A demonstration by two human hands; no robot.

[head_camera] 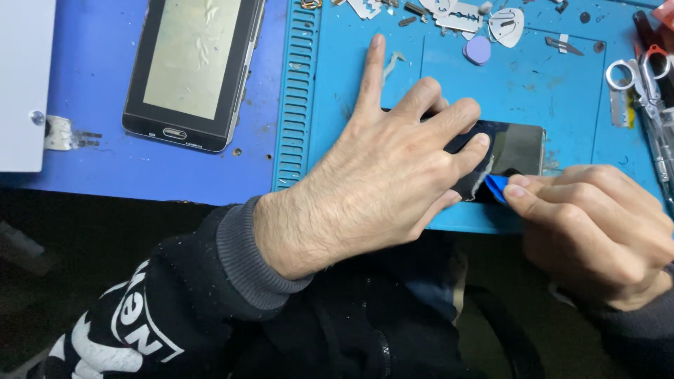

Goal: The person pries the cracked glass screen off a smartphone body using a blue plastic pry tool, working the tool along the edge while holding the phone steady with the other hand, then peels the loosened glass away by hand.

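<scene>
- Left hand lies flat, palm down, fingers spread, pressing on a dark glossy phone panel; index finger stretched out onto the mat, other fingertips on the panel's left part. Not gripping, just holding it down.
- Right hand pinched shut on a small blue pick, thumb + forefinger; pick tip sits at the panel's lower edge, just beside left hand's little finger.
- Panel lies lengthwise on a light-blue repair mat, near the mat's front edge; most of its left half hidden under left hand. A pale strip shows at the panel edge by the pick; can't tell what it is.
- Mat sits on a darker blue worktop; ribbed slots run down the mat's left border.
- 2nd phone, dark frame w/ grey-beige screen, lies on worktop left of the mat, well apart from both hands.
- Top of mat: scattered small metal bits, a razor blade, a white pick, a lilac pick.
- Far right: scissors w/ other tools beside them.
- White box edge at far left.
- Dark sleeves w/ grey ribbed cuff on both arms.
</scene>
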